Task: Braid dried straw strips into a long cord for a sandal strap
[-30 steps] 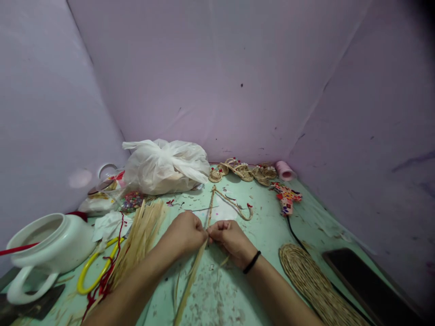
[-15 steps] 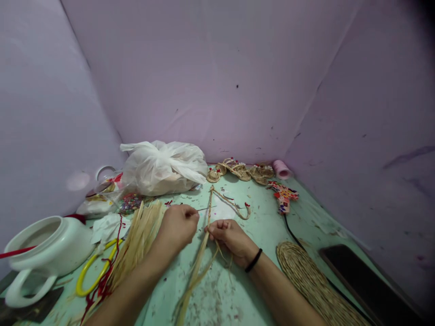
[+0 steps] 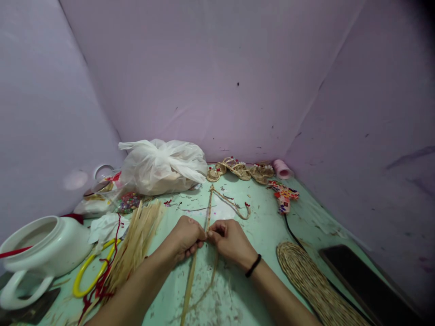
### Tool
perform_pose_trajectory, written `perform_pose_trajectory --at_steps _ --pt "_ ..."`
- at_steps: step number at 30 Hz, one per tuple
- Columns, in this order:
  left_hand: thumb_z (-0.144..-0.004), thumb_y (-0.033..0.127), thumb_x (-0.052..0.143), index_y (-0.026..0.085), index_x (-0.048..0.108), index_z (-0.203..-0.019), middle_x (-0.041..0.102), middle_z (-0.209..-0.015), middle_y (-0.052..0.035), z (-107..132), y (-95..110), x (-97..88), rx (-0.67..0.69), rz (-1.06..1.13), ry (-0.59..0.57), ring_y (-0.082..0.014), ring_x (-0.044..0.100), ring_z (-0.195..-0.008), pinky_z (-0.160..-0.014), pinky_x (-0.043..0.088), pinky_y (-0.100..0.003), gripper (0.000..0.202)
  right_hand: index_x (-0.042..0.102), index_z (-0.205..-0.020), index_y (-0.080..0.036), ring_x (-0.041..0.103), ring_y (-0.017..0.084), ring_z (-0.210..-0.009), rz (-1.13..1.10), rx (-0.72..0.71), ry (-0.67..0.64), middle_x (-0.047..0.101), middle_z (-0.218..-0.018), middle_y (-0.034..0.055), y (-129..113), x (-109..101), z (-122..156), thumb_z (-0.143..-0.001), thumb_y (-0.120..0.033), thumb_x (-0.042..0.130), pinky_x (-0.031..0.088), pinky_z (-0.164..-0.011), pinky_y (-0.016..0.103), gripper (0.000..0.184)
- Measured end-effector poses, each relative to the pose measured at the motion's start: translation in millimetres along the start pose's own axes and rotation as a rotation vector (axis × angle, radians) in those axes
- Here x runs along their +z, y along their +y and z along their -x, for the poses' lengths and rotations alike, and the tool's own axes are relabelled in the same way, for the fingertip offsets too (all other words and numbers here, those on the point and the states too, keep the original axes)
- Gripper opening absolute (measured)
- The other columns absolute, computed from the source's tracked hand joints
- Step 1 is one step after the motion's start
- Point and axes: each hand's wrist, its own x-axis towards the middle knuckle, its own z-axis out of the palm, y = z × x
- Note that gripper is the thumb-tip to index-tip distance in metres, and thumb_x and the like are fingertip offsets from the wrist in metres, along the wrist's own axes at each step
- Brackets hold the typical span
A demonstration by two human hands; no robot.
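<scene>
A thin braided straw cord (image 3: 209,206) runs from a bend near the middle of the table down to my hands; its other arm angles right and ends in a curl with a red tip. My left hand (image 3: 189,235) is closed, thumb and finger pinching the cord's lower end. Against it, my right hand (image 3: 227,237) pinches the same spot from the right. Loose straw strands (image 3: 189,287) hang below my fingers toward the front. Just beyond my left hand lies a thin dark needle-like piece (image 3: 199,209). A bundle of straw (image 3: 136,240) lies left of my left hand.
White jug (image 3: 50,253), yellow-handled scissors (image 3: 79,276) and red yarn (image 3: 103,280) are at left. Behind stand a white plastic bag (image 3: 163,167), small woven slippers (image 3: 239,170) and a pink spool (image 3: 282,169). At right lie a patterned corded object (image 3: 283,194), woven sole (image 3: 306,276) and dark phone (image 3: 360,280).
My left hand has moved right and down to meet my right hand at the cord and closed on it. The thin needle-like piece now lies on the table.
</scene>
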Motion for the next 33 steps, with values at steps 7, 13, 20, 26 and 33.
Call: perform_pose_trajectory --at_steps 7,13,20,26,33 --pt "-0.052 0.015 0.049 0.015 0.043 -0.036 0.03 -0.023 0.0056 1 -2 5.8 0.008 -0.006 0.03 -0.0045 0.021 -0.021 -0.027 0.013 -0.018 0.017 0.065 -0.059 -0.015 0.052 0.013 -0.052 0.354 0.089 0.032 0.064 -0.056 0.0064 -27 -7 17 -0.067 -0.022 0.051 0.025 -0.046 0.023 0.018" --pt "-0.048 0.013 0.046 0.012 0.048 -0.039 0.04 -0.03 0.0027 -4 -3 -5.2 0.038 0.086 -0.092 -0.0035 0.026 -0.023 -0.027 0.013 -0.017 0.009 0.067 -0.068 -0.015 0.056 0.017 -0.056 0.556 -0.048 0.007 0.068 -0.068 0.0115 -41 13 34 -0.069 -0.015 0.045 0.024 -0.049 0.026 0.022" --pt "-0.049 0.019 0.05 0.012 0.052 -0.047 0.041 -0.033 0.0051 -7 -4 -17.7 0.107 0.122 -0.251 -0.002 0.021 -0.023 -0.026 0.008 -0.017 0.007 0.058 -0.053 -0.015 0.05 0.012 -0.05 0.138 0.055 0.066 0.058 -0.051 0.0039 -32 -13 16 -0.073 -0.039 0.049 0.03 -0.047 0.023 0.032" --pt "-0.05 0.019 0.051 0.012 0.053 -0.051 0.043 -0.037 0.0046 -8 -5 -19.5 0.1 0.152 -0.304 -0.0016 0.023 -0.024 -0.027 0.008 -0.017 0.007 0.054 -0.066 -0.012 0.053 0.009 -0.048 -0.707 0.468 -0.186 0.059 -0.06 0.0051 -35 -15 7 -0.075 -0.018 0.043 0.041 -0.051 0.022 0.015" --pt "-0.051 0.018 0.049 0.011 0.055 -0.052 0.04 -0.035 0.005 -8 -4 -16.9 0.123 0.046 -0.312 -0.0028 0.021 -0.025 -0.029 0.008 -0.02 0.009 0.047 -0.045 -0.014 0.017 0.002 -0.029 -0.455 0.408 -0.139 0.028 -0.031 -0.0083 -21 3 5 -0.064 -0.012 0.047 0.008 -0.034 0.02 0.019"
